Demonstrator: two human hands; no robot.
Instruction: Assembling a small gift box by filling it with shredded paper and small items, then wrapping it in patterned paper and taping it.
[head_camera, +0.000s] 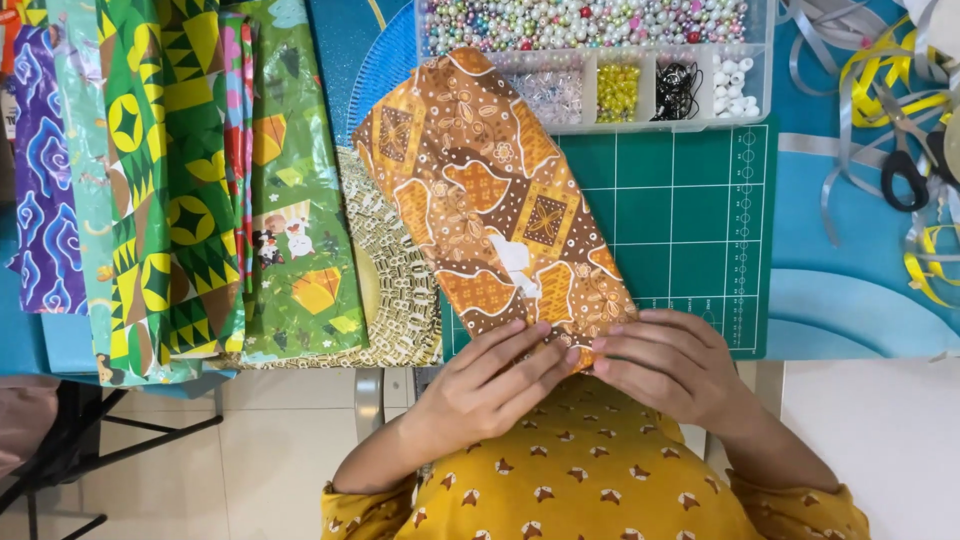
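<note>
A long packet wrapped in orange and brown patterned paper (495, 200) lies slantwise on the green cutting mat (690, 220), its far end over the clear bead box (600, 90), its near end at the tabletop's near edge. Both hands meet on that near end: the left hand (490, 375) and right hand (665, 365) lie flat, fingertips pressed down on the paper's edge, fingers together, pinching the fold rather than wrapped around it. The paper looks light, thin and easily creased or torn, probably a little slick; the taped seam mid-packet seems delicate. Holding by the folded end edges looks safest. Wrists are bent inward, forearms angled toward each other. Folded wrapping sheets (200, 180) lie left; scissors (910, 165) and ribbon (880, 70) far right.
</note>
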